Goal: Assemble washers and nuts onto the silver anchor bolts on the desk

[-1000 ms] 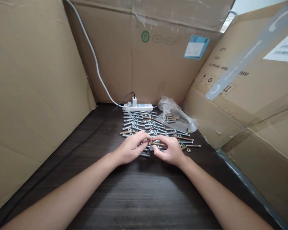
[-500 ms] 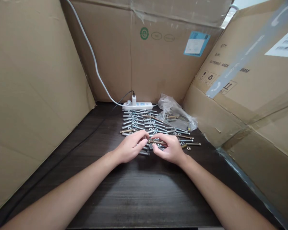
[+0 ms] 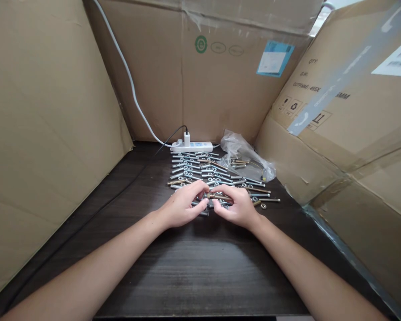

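Both hands meet over a spread of metal bolts [image 3: 200, 171] on a dark wooden table [image 3: 194, 263]. My right hand [image 3: 238, 208] pinches a brass-coloured bolt [image 3: 217, 196] that lies across its fingertips. My left hand [image 3: 183, 207] curls its fingers against the left end of that same bolt. The bolts under both palms are hidden.
Cardboard walls [image 3: 47, 116] close in on the left, back and right. A white power strip [image 3: 192, 146] with a plugged charger lies at the back, its white cable [image 3: 127, 76] running up the left corner. A crumpled clear plastic bag [image 3: 245, 158] with more hardware sits at back right.
The hands have stayed together on the bolt, with only small finger shifts. The view tilted slightly, so everything sits a little lower than a second ago.
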The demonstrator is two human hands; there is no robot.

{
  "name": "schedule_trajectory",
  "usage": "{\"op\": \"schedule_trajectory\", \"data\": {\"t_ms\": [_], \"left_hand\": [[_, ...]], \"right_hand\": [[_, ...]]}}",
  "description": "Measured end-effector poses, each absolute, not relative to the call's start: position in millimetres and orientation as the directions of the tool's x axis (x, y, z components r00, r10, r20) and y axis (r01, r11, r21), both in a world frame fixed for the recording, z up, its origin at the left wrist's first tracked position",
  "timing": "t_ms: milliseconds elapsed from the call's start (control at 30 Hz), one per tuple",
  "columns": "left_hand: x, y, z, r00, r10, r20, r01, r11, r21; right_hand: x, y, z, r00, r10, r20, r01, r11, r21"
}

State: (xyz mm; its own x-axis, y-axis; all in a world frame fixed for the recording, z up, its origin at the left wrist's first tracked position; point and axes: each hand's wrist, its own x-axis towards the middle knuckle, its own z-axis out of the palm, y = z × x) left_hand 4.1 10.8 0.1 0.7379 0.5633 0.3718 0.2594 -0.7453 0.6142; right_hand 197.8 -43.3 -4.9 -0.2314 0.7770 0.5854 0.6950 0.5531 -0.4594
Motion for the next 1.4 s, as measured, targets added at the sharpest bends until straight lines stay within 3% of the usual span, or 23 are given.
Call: {"op": "schedule_trajectory", "data": {"t_ms": [167,367,467,600,700,833,933,1100,1400], "left_hand": [[5.7,11.3,0.1,0.752,0.562,0.344,0.291,-0.751,0.592],[6.4,14.9,-2.8,0.747,0.539,0.389,0.341,-0.813,0.471],[6.9,15.4,-3.3,0.692,0.603,0.398,0.340,-0.758,0.557],[11.4,11.5,-0.4,0.599,0.747,0.289,0.173,-0.474,0.863],[16.2,5.5,2.7,0.608,0.787,0.105,-0.010,-0.125,0.992],[19.4,-2.3,7.0,0.665,0.719,-0.202,-0.096,0.350,0.932],[18.9,-4.0,8.1,0.748,0.586,-0.312,-0.089,0.554,0.828],[17.7,-1.8,4.2,0.806,0.489,-0.333,-0.117,0.684,0.720],[18.1,-0.9,2.0,0.806,0.488,-0.335,-0.165,0.728,0.665]], "right_hand": [[194.7,-44.3,-3.9,-0.254,0.775,0.579,0.685,0.566,-0.458],[193.0,-45.8,-4.1,-0.282,0.764,0.580,0.684,0.584,-0.437],[194.5,-45.6,-4.0,-0.261,0.772,0.579,0.687,0.570,-0.450],[196.2,-45.2,-1.9,-0.230,0.761,0.607,0.688,0.568,-0.452],[195.9,-45.7,0.3,-0.218,0.753,0.621,0.674,0.576,-0.462],[195.2,-46.2,0.7,-0.202,0.741,0.640,0.664,0.584,-0.466],[195.9,-45.5,-1.2,-0.207,0.726,0.655,0.664,0.596,-0.451],[196.6,-44.2,-4.1,-0.232,0.730,0.644,0.674,0.598,-0.435],[194.9,-43.4,-4.3,-0.238,0.724,0.647,0.675,0.603,-0.426]]}}
